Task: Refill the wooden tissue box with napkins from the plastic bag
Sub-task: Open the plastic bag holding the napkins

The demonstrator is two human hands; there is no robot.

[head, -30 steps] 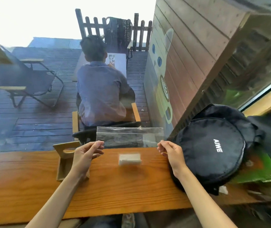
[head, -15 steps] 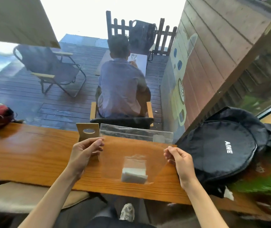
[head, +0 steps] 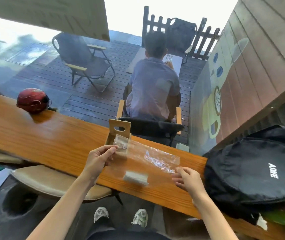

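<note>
A clear plastic bag [head: 148, 157] hangs just above the wooden counter [head: 51, 141]. My left hand [head: 98, 159] pinches the bag's left top corner. My right hand [head: 188, 179] is at the bag's lower right corner with fingers spread, and I cannot tell if it touches the bag. A white stack of napkins [head: 135, 177] sits in the bag's bottom, near the counter's front edge. The wooden tissue box [head: 118, 134], with an oval slot in its upright panel, stands just behind the bag's left end.
A black backpack [head: 254, 170] lies on the counter at the right. A red helmet [head: 32, 100] rests at the far left. Behind the glass a person sits in a chair on the deck. A stool [head: 51, 181] stands below the counter.
The view has swung further down and left. My right hand has loosened its pinch on the bag's right corner and opened. The bag has sagged lower on that side, with the napkins nearer the counter.
</note>
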